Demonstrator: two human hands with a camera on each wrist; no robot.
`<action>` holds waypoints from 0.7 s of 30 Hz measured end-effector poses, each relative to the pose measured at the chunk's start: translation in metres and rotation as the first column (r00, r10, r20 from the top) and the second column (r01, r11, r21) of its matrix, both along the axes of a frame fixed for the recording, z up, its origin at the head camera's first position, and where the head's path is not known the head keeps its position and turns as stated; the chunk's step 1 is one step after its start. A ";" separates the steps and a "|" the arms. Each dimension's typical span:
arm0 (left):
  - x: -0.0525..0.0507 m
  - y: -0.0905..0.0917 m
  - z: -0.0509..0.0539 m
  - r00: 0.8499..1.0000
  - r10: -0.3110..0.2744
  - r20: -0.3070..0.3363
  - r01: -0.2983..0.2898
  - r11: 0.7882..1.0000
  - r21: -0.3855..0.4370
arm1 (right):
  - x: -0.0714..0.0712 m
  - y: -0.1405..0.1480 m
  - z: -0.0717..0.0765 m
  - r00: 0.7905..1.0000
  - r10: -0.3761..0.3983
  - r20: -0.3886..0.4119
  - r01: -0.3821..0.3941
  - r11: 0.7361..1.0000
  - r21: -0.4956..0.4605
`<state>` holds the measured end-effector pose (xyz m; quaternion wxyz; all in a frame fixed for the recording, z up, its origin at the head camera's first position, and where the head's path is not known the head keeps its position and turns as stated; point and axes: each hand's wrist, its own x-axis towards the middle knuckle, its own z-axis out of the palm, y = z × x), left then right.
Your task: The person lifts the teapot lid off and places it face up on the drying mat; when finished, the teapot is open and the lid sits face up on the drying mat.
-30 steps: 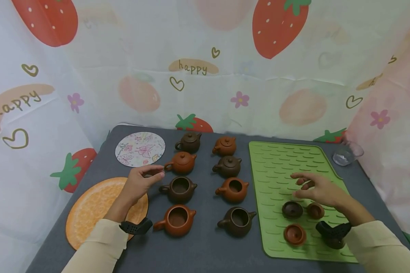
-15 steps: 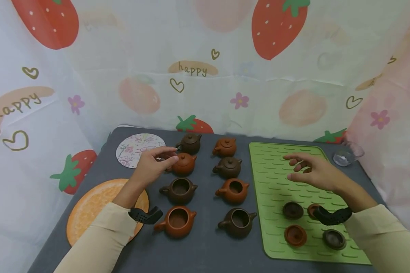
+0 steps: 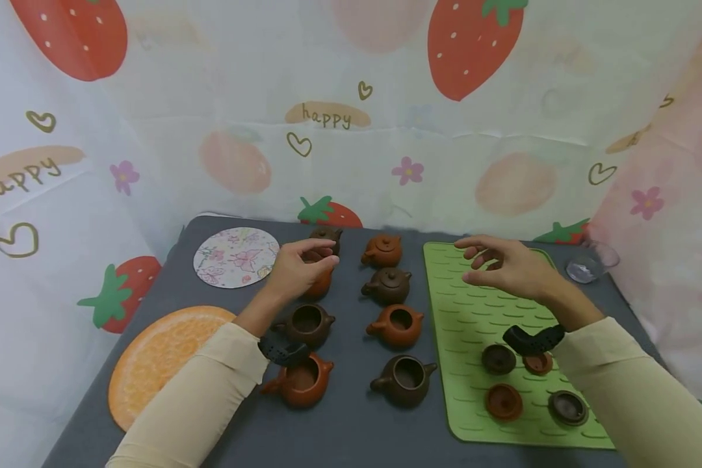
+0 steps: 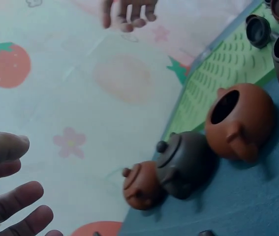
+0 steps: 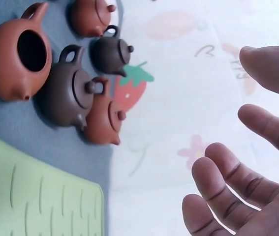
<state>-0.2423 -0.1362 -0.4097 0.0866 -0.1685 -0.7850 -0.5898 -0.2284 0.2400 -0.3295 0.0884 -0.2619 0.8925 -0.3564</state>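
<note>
My left hand hovers over the left column of teapots, its fingers loosely bent and holding nothing. It partly hides a lidded orange-red teapot and a lidded dark brown teapot behind it. Above the green mat's upper part hangs my right hand, empty, with its fingers relaxed and apart in the right wrist view. Between the hands stand a lidded orange teapot and a lidded dark teapot. Nearer are lidless ones: an orange teapot, a dark teapot, a dark brown teapot and a red teapot.
On the green mat lie a dark lid, an orange lid, a red lid and another dark lid. A glass cup stands far right. An orange round mat and a floral round mat lie left.
My left hand has risen away to the right, from beside the orange-red teapot to above it. My right hand has moved up and left over the green mat. The teapots and lids stay put.
</note>
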 end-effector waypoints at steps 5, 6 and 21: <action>-0.007 0.016 -0.008 0.997 0.030 0.067 -0.025 0.997 -0.070 | -0.013 -0.015 -0.011 0.999 -0.008 0.045 0.010 0.998 -0.060; -0.008 0.019 -0.010 0.996 0.027 0.083 -0.021 0.996 -0.083 | -0.015 -0.018 -0.013 0.998 -0.009 0.054 0.013 0.998 -0.067; -0.029 0.048 -0.032 0.955 -0.048 0.294 0.076 0.993 -0.085 | -0.045 -0.060 -0.044 0.987 -0.017 0.159 0.032 0.995 -0.092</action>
